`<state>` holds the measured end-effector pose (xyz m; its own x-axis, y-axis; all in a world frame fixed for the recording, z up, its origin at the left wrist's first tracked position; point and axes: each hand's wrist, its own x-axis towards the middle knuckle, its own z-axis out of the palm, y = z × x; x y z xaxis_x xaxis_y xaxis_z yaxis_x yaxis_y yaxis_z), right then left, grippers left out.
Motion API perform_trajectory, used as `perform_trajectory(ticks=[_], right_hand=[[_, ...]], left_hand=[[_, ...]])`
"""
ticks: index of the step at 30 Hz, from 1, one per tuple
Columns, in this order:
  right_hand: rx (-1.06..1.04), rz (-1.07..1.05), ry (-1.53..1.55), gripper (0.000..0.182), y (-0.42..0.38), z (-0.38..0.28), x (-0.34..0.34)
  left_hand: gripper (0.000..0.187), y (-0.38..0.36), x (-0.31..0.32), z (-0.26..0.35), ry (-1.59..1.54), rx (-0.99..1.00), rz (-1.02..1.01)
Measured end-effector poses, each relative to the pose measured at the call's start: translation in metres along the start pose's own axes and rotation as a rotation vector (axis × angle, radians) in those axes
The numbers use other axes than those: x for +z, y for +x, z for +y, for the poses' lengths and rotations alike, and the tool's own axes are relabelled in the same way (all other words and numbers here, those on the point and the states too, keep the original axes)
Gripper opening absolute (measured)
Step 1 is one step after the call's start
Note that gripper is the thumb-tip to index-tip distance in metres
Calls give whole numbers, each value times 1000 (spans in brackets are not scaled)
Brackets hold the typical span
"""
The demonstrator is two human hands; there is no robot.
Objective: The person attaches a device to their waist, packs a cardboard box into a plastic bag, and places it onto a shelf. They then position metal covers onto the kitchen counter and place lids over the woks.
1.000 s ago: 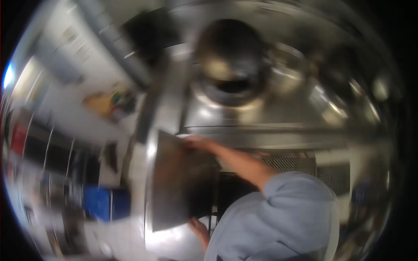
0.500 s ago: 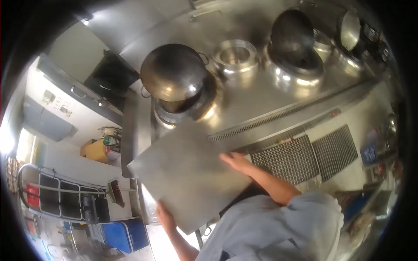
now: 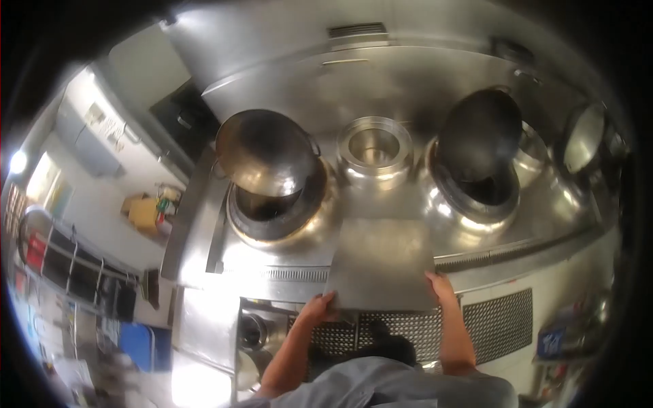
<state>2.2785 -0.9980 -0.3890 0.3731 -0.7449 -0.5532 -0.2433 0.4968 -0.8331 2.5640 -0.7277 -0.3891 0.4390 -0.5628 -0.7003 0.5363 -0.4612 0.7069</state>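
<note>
Between my two hands is a flat, square stainless steel sheet (image 3: 382, 262), held by its side edges over the front of the steel wok range (image 3: 371, 197). My left hand (image 3: 318, 308) grips its lower left corner, fingers curled at the edge. On the opposite side, my right hand (image 3: 439, 283) is closed on the right edge near the lower corner. The far part of the sheet overlaps the range top between two burners. A wok (image 3: 266, 151) leans tilted on the left burner, and a darker wok (image 3: 479, 136) stands tipped on the right one.
A round steel pot well (image 3: 374, 146) sits between the woks. Along the range front runs a slotted drain (image 3: 503, 255). Black perforated mats (image 3: 500, 326) lie on the floor. At left are a steel counter (image 3: 207, 326), a blue bin (image 3: 144, 347) and a cart (image 3: 71, 265).
The metal sheet has moved right and swung from slanted to nearly square with the range. Both hands keep hold of it. The view has turned, showing more of the back wall.
</note>
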Motion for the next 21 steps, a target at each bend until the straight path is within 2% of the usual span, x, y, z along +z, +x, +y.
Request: perform_trajectory(ticks=[2, 3, 5, 6, 7, 9, 10, 11, 13, 14, 15, 16, 18, 20, 21], right_hand=[[-59, -73, 97, 50, 48, -5, 3], [-62, -13, -2, 54, 63, -6, 7], [-96, 117, -177, 61, 97, -11, 13], [-117, 189, -259, 64, 109, -14, 17], [-129, 165, -354, 70, 105, -33, 19], [-200, 123, -435, 69, 156, -6, 7], [-229, 107, -472, 69, 173, 12, 2], [-160, 75, -550, 66, 171, 14, 4], [-276, 126, -819, 66, 154, 19, 11], [-335, 153, -956, 65, 144, 24, 16], [-407, 123, -995, 61, 121, 25, 25], [-481, 94, -1035, 57, 92, 23, 39], [-648, 45, -1134, 49, 78, 35, 41], [-836, 3, -1249, 42, 80, 61, 37], [-701, 0, -1207, 41, 78, 57, 39]], left_hand=[[49, 48, 4, -4, -29, 16, 3], [48, 106, -7, -30, 245, 231, 46], [46, 144, 1, -33, 536, 389, 177], [47, 134, 14, -17, 613, 377, 234], [49, 120, 28, 2, 689, 361, 290], [48, 100, 45, 26, 1018, 397, 347], [48, 112, 42, 13, 927, 564, 205], [48, 137, 35, -12, 827, 730, 60], [48, 160, 42, -45, 644, 793, -101], [47, 142, 52, -42, 597, 674, -122], [46, 100, 66, -22, 553, 461, -110], [46, 64, 73, -8, 522, 361, -118], [45, 9, 65, -7, 509, 310, -128], [44, -6, 21, -51, 541, 406, -72], [42, -26, -2, -64, 514, 362, -3]])
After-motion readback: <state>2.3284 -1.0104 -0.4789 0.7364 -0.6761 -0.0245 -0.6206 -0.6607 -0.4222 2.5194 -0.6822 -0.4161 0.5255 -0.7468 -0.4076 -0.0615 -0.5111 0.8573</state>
